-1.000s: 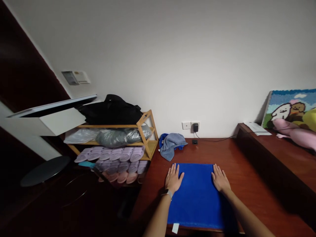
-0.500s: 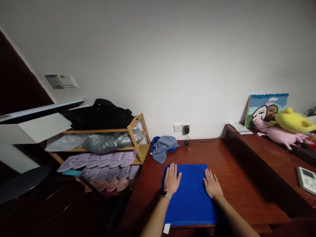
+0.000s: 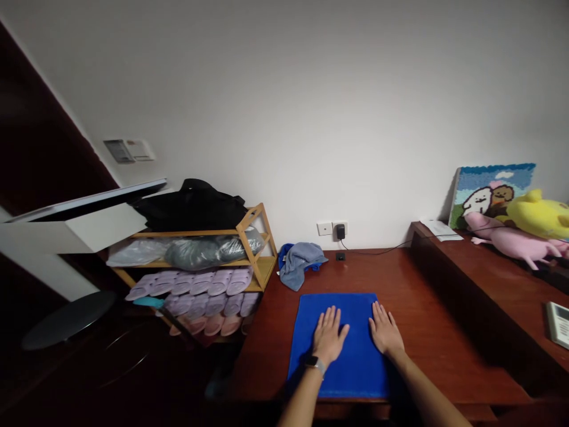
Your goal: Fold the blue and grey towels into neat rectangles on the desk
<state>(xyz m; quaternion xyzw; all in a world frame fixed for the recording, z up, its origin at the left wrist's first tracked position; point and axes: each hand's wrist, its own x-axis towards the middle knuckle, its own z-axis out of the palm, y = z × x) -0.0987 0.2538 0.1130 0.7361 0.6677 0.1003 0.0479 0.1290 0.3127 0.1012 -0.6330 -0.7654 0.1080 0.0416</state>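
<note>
A blue towel (image 3: 355, 373) lies spread out flat on the reddish-brown wooden desk (image 3: 427, 332), close to its front edge. My left hand (image 3: 328, 339) rests palm down on the towel, left of its middle, with the fingers stretched out; a watch is on that wrist. Along the towel's right edge my right hand (image 3: 386, 333) lies flat, fingers extended and pointing away from me. Neither hand grips anything. Behind the towel, a crumpled grey-blue cloth (image 3: 303, 262) sits on top of a darker blue one near the wall.
Left of the desk stands a wooden shoe rack (image 3: 262, 270) with lilac slippers (image 3: 217, 281) and a black bag (image 3: 191, 207). A black adapter (image 3: 340, 232) is plugged into the wall. On the raised right ledge lie a pink plush toy (image 3: 511, 240), a yellow plush toy (image 3: 540, 214) and a calculator-like device (image 3: 558, 323).
My left hand has slid from the towel's left edge inward to the right. The right hand stays at the right edge. The view has shifted slightly left.
</note>
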